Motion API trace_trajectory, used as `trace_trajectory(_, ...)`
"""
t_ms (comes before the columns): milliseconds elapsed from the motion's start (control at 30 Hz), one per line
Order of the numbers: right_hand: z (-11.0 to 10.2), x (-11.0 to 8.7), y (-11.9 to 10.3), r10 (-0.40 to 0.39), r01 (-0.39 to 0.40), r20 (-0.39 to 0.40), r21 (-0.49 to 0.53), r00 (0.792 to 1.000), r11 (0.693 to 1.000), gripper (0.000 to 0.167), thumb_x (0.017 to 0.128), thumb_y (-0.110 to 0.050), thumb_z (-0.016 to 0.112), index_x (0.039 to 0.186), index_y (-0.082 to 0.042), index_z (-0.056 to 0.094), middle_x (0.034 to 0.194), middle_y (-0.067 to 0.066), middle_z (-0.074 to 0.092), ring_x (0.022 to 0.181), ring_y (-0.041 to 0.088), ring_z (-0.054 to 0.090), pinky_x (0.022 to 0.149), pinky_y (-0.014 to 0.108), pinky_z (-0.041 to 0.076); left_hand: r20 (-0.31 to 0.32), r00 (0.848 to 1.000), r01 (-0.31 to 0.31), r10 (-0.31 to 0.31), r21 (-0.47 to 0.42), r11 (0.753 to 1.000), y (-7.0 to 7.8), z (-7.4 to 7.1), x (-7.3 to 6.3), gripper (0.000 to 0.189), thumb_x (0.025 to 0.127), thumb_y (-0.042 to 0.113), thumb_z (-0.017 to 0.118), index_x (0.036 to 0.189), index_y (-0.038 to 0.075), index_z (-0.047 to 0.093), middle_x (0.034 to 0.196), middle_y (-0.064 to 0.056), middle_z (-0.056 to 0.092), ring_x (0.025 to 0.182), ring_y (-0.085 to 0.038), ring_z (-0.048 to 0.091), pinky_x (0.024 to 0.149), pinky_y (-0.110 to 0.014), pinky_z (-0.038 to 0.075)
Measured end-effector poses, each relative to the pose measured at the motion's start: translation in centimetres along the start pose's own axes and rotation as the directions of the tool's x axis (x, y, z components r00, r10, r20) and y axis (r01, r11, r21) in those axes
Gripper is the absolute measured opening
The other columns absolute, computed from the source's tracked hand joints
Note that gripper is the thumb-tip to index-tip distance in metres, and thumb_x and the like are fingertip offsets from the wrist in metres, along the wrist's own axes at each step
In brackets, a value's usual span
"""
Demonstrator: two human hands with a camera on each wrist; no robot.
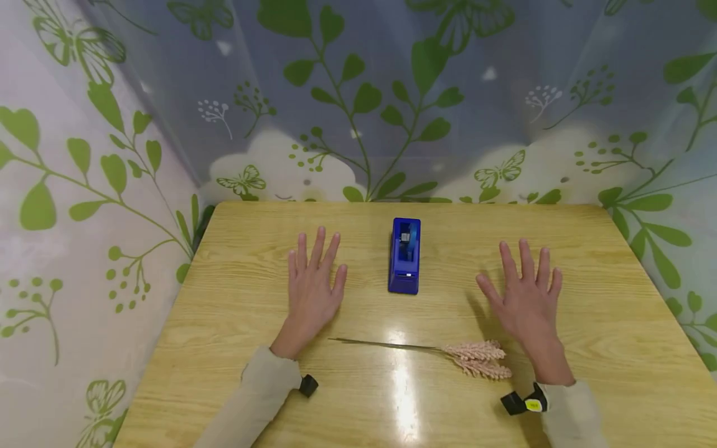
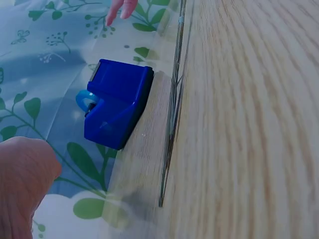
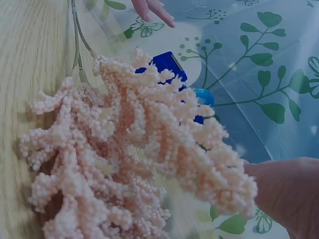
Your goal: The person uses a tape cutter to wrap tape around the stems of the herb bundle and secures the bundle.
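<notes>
Both hands flat on the bench, nothing held.

Left hand (image 1: 312, 287) and right hand (image 1: 524, 297) lie palm down on the wooden bench (image 1: 616, 323), fingers straight and spread, each grip released. Blue tape dispenser (image 1: 405, 255) stands between them, toward the far edge near its middle, touching neither hand. Pink beaded flower sprig (image 1: 476, 359) lies toward the near edge, head just beside the right wrist, thin stem (image 1: 381, 343) running left toward the left wrist; whether it touches either wrist can't be told. Leaf-print sheeting (image 1: 358, 112) hangs around the bench at the far and left sides.
</notes>
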State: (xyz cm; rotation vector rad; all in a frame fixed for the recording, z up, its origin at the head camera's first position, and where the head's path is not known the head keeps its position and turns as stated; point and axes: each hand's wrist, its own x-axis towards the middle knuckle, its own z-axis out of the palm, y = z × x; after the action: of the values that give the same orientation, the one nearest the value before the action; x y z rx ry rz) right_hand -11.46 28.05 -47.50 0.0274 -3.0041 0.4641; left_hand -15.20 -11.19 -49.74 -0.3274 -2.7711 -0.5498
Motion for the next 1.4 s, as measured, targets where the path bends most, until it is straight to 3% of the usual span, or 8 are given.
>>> trace_trajectory(200,0.2,0.2,-0.5,-0.023,0.022,-0.012,-0.005,1.000,1.000,0.087,0.106,-0.065,0.040,0.169,-0.016,0.004,0.174,0.018,-0.004,0.156,0.049,-0.015,0.116,0.078,-0.002,0.030,0.998,-0.045,0.046,-0.046,0.998,0.4,-0.1,0.9,0.063,0.111,0.035,0.046,0.166,0.015,0.026,0.174,-0.011,0.011,0.160,-0.036,-0.003,0.126,-0.063,0.015)
trace_trajectory(433,0.2,0.5,-1.7,-0.053,0.053,-0.010,0.010,0.999,0.999,0.090,0.103,-0.059,0.054,0.164,-0.001,0.020,0.163,0.030,0.023,0.148,0.056,0.016,0.111,0.076,0.013,0.140,0.982,-0.106,0.123,-0.127,0.986,1.2,-0.5,3.1,0.068,0.111,0.032,0.049,0.163,-0.002,0.023,0.171,-0.021,0.017,0.159,-0.038,0.012,0.127,-0.051,0.022)
trace_trajectory(667,0.6,0.5,-3.0,-0.051,0.050,0.069,0.008,0.996,0.999,0.081,0.103,-0.045,0.063,0.154,0.010,0.034,0.145,0.037,0.039,0.133,0.059,0.029,0.104,0.074,0.022,0.220,0.957,-0.131,0.187,-0.248,0.960,2.0,0.0,4.6,0.067,0.110,0.033,0.053,0.162,-0.001,0.029,0.170,-0.019,0.024,0.158,-0.033,0.022,0.124,-0.049,0.030)
trace_trajectory(867,0.9,0.8,-4.4,-0.114,0.104,0.161,0.069,0.980,0.992,0.066,0.103,-0.038,0.065,0.146,0.010,0.050,0.131,0.031,0.051,0.121,0.051,0.040,0.096,0.067,0.033,0.275,0.934,-0.138,0.229,-0.311,0.940,2.6,0.7,5.4,0.067,0.110,0.034,0.054,0.164,0.003,0.028,0.172,-0.014,0.023,0.159,-0.029,0.020,0.124,-0.048,0.029)
trace_trajectory(1133,1.3,1.6,-6.3,-0.275,0.239,0.141,0.228,0.951,0.944,0.046,0.103,-0.024,0.066,0.134,0.010,0.062,0.104,0.019,0.065,0.101,0.039,0.055,0.084,0.054,0.046,0.284,0.896,-0.233,0.340,-0.352,0.907,3.1,2.1,6.1,0.066,0.113,0.038,0.044,0.165,0.004,0.023,0.173,-0.012,0.017,0.160,-0.026,0.012,0.128,-0.047,0.021)
trace_trajectory(1400,2.4,2.5,-7.4,-0.369,0.293,0.144,0.382,0.918,0.877,0.035,0.098,-0.003,0.063,0.131,0.009,0.064,0.094,0.013,0.066,0.087,0.027,0.058,0.077,0.043,0.050,0.305,0.864,-0.275,0.400,-0.378,0.884,3.9,2.9,6.5,0.067,0.113,0.040,0.043,0.166,0.006,0.020,0.174,-0.010,0.013,0.160,-0.028,0.013,0.127,-0.049,0.021)
